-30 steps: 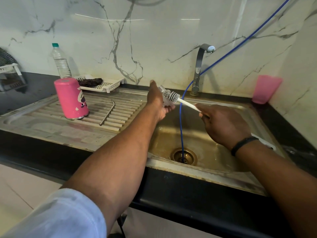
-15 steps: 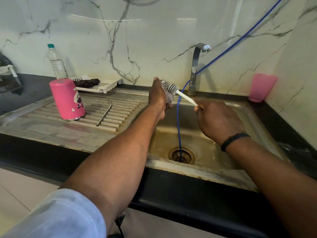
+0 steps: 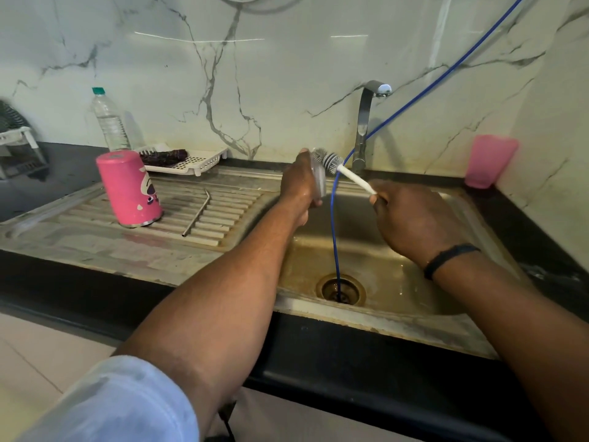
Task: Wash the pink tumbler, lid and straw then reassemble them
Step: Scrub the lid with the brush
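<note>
At the far left edge I see part of a dish rack [image 3: 16,145], and just right of it a clear water bottle [image 3: 110,121] standing against the marble wall. Below the bottle, the pink tumbler [image 3: 129,188] sits mouth-down on the ribbed drainboard [image 3: 79,231], I judge so it can drain after washing. Behind it lies a white slotted tray [image 3: 191,161] holding something dark. The bent metal straw [image 3: 197,213] lies loose across the ribs just right of the tumbler, apart from it.

Toward the middle of the frame, my left hand [image 3: 299,186] has its fingers curled round the clear lid [image 3: 318,180], holding it on edge over the sink basin [image 3: 382,275] so drips fall in. The bottle brush [image 3: 328,161] presses its bristles against the lid's upper rim; my right hand [image 3: 414,218] is closed on the white handle, angled up and leftward to reach it. (No water shows at the tap [image 3: 366,122].) A blue hose [image 3: 333,234] drops into the drain.

At the upper right, a pink cup [image 3: 489,161] stands on the black counter. I judge the lid scrub to be under way, with reassembly not yet begun.
</note>
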